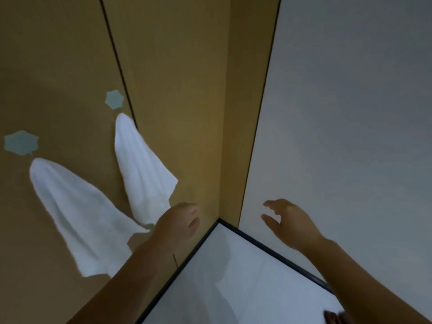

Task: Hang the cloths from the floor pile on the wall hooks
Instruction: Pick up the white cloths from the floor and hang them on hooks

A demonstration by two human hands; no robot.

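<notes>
Two white cloths hang on the tan wall at the left of the frame, each draped from a point just below a pale blue, star-edged hook pad. The near cloth (77,218) falls from under the left pad (21,143) toward the lower centre, and the far cloth (142,169) falls from under the upper pad (114,99), right beside a dark seam (117,59) that runs up the wall. The hooks themselves are hidden under the cloth tops. The left hand (178,222) is at the centre of the frame, just beside the far cloth's lower tip, its fingers loosely curled; I cannot tell whether it touches the cloth, and it seems to grasp nothing. The right hand (287,220) is held out at centre right in front of the grey-white wall (350,113), fingers spread and relaxed, holding nothing. Below both forearms, in the lower centre, lies a pale floor (233,288) edged by a dark skirting line (268,247). No floor pile shows in this view.
</notes>
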